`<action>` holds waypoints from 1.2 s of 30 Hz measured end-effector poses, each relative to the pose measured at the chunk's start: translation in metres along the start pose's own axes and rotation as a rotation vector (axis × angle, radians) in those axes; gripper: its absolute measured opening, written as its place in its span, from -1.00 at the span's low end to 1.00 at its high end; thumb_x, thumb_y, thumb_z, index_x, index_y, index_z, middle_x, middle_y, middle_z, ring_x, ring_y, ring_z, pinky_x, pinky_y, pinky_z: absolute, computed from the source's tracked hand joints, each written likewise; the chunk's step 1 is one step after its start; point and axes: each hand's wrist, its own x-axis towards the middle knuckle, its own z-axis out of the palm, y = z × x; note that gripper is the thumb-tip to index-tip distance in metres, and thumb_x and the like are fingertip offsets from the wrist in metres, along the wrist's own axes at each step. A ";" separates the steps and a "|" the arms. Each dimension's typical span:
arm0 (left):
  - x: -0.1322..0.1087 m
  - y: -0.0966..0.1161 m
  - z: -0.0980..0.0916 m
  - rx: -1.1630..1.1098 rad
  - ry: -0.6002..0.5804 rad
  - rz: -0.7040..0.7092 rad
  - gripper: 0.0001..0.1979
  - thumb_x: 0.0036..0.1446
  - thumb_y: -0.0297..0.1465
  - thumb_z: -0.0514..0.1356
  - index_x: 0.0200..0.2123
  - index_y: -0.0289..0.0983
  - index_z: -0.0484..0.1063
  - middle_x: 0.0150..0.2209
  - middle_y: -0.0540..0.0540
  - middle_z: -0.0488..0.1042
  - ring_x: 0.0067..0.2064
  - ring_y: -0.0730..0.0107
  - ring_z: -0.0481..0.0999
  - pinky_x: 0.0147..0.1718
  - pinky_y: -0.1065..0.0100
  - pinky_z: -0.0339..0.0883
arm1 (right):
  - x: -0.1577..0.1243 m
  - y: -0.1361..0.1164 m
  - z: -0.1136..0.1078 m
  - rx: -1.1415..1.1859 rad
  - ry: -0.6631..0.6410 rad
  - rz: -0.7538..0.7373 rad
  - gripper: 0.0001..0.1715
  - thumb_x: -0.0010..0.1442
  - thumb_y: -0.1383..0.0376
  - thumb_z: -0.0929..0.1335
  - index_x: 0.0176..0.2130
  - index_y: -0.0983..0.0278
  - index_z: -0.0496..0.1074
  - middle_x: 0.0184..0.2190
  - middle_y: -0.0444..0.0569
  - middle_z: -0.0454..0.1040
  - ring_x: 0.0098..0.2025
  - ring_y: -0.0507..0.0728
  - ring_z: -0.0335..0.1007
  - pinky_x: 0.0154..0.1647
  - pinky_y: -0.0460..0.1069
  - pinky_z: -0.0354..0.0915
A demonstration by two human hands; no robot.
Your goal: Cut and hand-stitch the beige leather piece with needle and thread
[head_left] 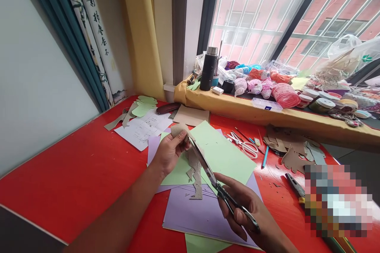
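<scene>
My left hand pinches a piece of grey-brown cardboard, lifted over the paper sheets. The fingers of my right hand are in the handles of a pair of long metal scissors. The blades point up and left, with their tips at the cardboard beside my left thumb. Whether the blades are cutting into it, I cannot tell. Below lies a cut strip of grey cardboard with a jagged edge, on light green paper and purple paper.
White-handled scissors, a blue pen and brown cardboard cutouts lie to the right on the red table. Pliers lie near a pixelated patch. A drawn-on sheet is at the left. The windowsill carries a black thermos and yarn.
</scene>
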 end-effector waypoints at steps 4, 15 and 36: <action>0.000 0.002 -0.001 0.034 -0.008 0.034 -0.62 -0.06 -0.17 0.56 -0.36 -0.32 0.58 -0.44 -0.02 0.52 -0.44 0.47 0.44 -0.40 0.41 0.35 | 0.000 -0.001 0.002 -0.018 0.006 0.014 -0.05 0.10 -0.12 0.58 0.35 0.10 0.39 -0.37 -0.16 0.36 -0.65 -0.18 0.08 -0.69 -0.21 -0.04; -0.005 0.002 0.003 0.168 -0.041 0.101 -0.59 -0.02 -0.09 0.52 -0.38 -0.31 0.58 -0.46 -0.03 0.51 -0.44 0.44 0.42 -0.40 0.37 0.29 | -0.002 0.001 -0.002 -0.041 0.040 -0.022 -0.10 0.15 -0.10 0.55 0.35 0.11 0.38 -0.38 -0.15 0.38 -0.67 -0.17 0.06 -0.67 -0.18 -0.06; -0.008 0.007 0.004 0.323 -0.023 0.214 -0.65 0.13 -0.11 0.42 -0.45 -0.26 0.53 -0.50 -0.02 0.44 -0.42 0.38 0.38 -0.37 0.34 0.29 | -0.006 0.000 -0.001 -0.098 0.050 -0.002 -0.03 0.13 -0.13 0.55 0.37 0.15 0.35 -0.38 -0.14 0.35 -0.67 -0.15 0.06 -0.68 -0.17 -0.08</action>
